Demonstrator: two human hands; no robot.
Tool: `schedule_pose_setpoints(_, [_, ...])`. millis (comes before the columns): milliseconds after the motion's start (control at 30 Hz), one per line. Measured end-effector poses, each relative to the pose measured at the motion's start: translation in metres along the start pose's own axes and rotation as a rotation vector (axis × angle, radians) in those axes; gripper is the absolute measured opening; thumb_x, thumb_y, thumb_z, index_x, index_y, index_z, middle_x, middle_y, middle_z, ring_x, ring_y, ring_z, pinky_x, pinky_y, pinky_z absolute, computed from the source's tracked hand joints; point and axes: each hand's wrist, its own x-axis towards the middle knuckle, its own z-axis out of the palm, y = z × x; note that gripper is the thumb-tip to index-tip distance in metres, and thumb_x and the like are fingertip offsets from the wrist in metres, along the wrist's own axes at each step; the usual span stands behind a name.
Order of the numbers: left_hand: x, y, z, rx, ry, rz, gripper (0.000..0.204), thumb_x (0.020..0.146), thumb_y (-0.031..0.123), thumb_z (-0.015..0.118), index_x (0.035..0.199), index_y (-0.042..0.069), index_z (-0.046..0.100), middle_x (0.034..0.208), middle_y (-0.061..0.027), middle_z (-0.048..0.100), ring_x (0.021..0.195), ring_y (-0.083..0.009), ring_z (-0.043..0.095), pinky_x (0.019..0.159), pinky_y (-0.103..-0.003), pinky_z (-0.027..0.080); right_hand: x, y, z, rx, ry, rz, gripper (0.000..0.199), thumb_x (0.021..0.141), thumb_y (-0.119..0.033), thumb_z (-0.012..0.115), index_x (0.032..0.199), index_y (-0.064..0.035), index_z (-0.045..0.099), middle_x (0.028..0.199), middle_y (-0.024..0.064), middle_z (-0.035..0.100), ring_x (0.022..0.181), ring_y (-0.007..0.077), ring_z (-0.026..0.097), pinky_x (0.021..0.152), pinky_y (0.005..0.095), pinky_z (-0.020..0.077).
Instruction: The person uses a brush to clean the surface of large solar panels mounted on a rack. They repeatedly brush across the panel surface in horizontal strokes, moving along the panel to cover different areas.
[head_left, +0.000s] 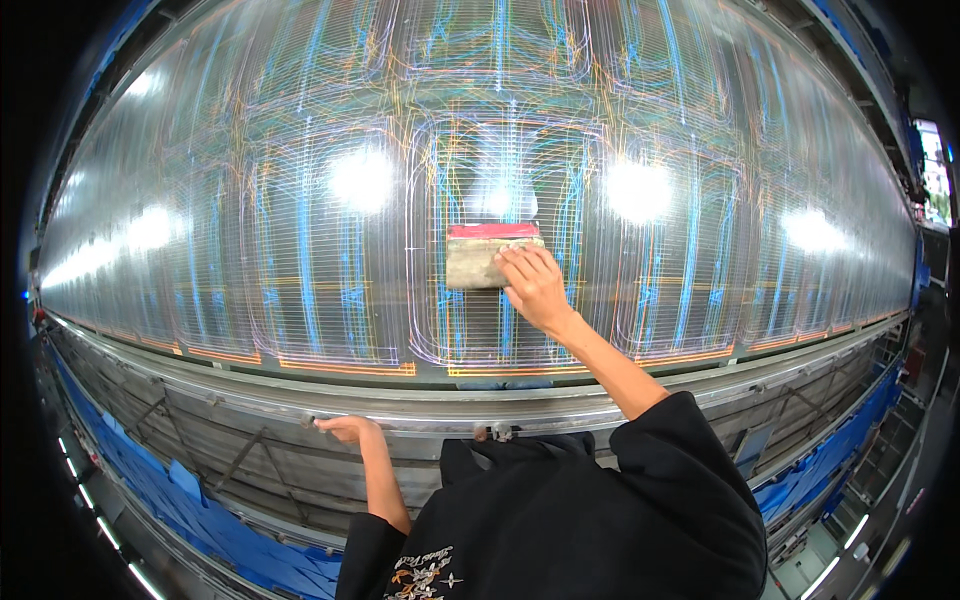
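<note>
My right hand point(535, 287) grips the near right corner of a squeegee-like scraper point(478, 262), a flat beige block with a red strip along its far edge. The scraper rests on a long, glossy worktable surface point(400, 290) covered in fine blue, orange, white and violet lines. Some of its lower side is hidden by my fingers. At the table's near edge, my left hand point(348, 429) lies by the metal rail point(560, 408), holding nothing that I can see. Its fingers stretch left, their tips beside a small knob point(308, 422) on the rail.
Bright lamp reflections point(362, 181) glare off the glossy surface. Below the rail, a metal frame with diagonal struts point(240, 455) runs alongside, with blue sheeting point(190, 490) hanging lower down. A pale, cloudy patch point(503, 185) lies just beyond the scraper.
</note>
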Motion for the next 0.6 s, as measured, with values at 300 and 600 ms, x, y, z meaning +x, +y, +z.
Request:
schedule_pose_setpoints(300, [-0.022, 0.021, 0.005, -0.008, 0.013, -0.016, 0.110, 0.099, 0.086, 0.032, 0.144, -0.009, 0.062, 0.154, -0.0361, 0.051, 0.140, -0.0510, 0.054, 0.119, -0.057, 0.045, 0.194, 0.091, -0.048, 0.045, 0.092, 0.238, 0.042, 0.078, -0.008, 0.074, 0.119, -0.0127, 0.077, 0.110, 0.0158, 0.079, 0.096, 0.0397, 0.074, 0.086, 0.0511, 0.0583])
schedule_pose_setpoints(600, [-0.033, 0.025, -0.002, 0.037, 0.014, -0.033, 0.106, 0.103, 0.081, 0.029, 0.153, -0.009, 0.051, 0.160, -0.0333, 0.047, 0.146, -0.0512, 0.047, 0.125, -0.054, 0.039, 0.034, -0.017, -0.026, 0.106, -0.077, -0.038, 0.037, 0.076, -0.007, 0.075, 0.113, -0.0081, 0.073, 0.113, 0.0116, 0.077, 0.109, 0.0277, 0.071, 0.109, 0.0475, 0.0495])
